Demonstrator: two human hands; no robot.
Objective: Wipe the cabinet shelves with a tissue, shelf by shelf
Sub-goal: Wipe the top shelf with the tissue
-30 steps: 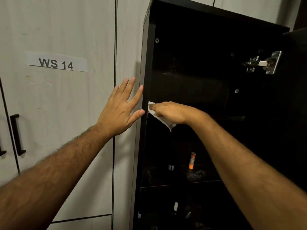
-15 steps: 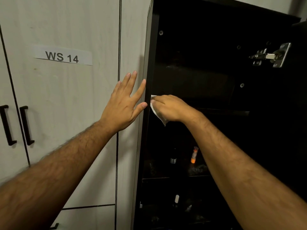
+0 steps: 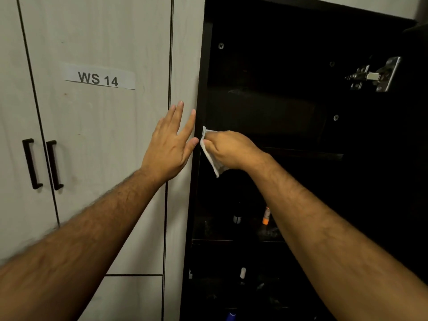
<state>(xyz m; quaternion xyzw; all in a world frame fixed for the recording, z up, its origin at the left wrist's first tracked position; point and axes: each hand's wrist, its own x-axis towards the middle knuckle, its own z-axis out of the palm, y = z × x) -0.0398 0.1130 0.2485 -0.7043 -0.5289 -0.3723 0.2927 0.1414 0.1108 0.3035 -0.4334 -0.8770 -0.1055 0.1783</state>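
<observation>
At the left front edge of the dark cabinet (image 3: pixel 266 107), my right hand (image 3: pixel 228 150) has its fingers curled round a white tissue (image 3: pixel 212 158), knuckles up, pressing it against the inner face of the cabinet's left side panel. The tissue sits under and in front of my fingers: a crumpled corner pokes out above the fingertips, and a longer fold hangs down below the heel of the hand. It is level with the front edge of a shelf (image 3: pixel 303 155) that runs off to the right from my wrist.

Just across the panel's edge, my left hand (image 3: pixel 172 144) is spread flat with straight fingers, holding nothing, palm against the pale cabinet door (image 3: pixel 104 135) beside the open one; its thumb tip reaches the dark edge, very near the tissue.

Below my right forearm, on a lower shelf, stand a small orange-tipped tube (image 3: pixel 266 215) and a dark bottle (image 3: pixel 237 216). Up to the right a metal hinge (image 3: pixel 372 76) catches the light. The pale door carries a label (image 3: pixel 99 78) reading "WS 14" and, further left, two black handles (image 3: pixel 42 164).
</observation>
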